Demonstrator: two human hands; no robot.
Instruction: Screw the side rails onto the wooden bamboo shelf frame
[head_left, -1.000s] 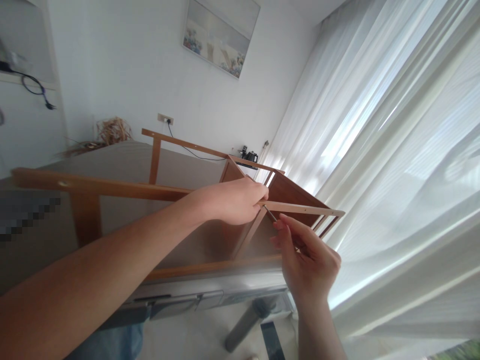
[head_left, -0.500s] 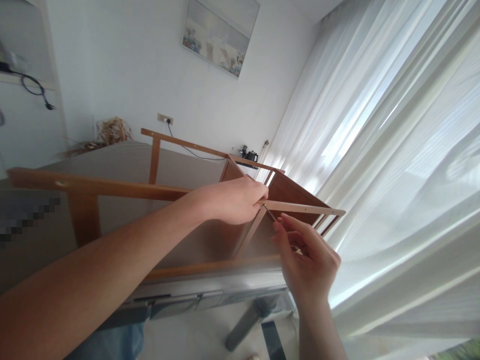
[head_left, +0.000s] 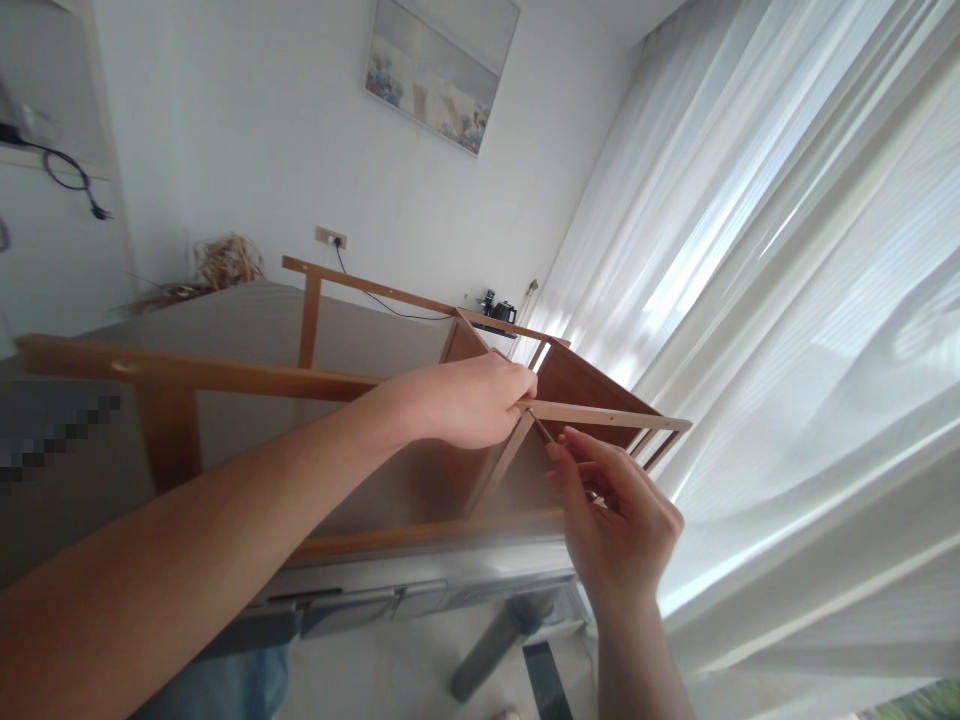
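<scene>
While the right hand (head_left: 622, 520) is pinching a slim metal tool (head_left: 541, 430) between thumb and fingers, the tip is meeting a small fitting in the near rail (head_left: 600, 413) of the wooden frame (head_left: 499, 468). The left hand (head_left: 480, 400) is clamping onto that rail, its fingertips lying just beside the tip. If the tool is entering at a slant, it could be slipping off and scratching the wood or jabbing those fingertips; a loosening left grip could be letting the frame shift. The frame is lying on the table (head_left: 247, 310), and the left forearm (head_left: 285, 490) is covering part of the near rail. Beyond the right hand, a white curtain (head_left: 787, 350) is hanging close, possibly limiting elbow room. Farther back, a black cord (head_left: 384, 308) is running behind the far rail (head_left: 360, 280).
</scene>
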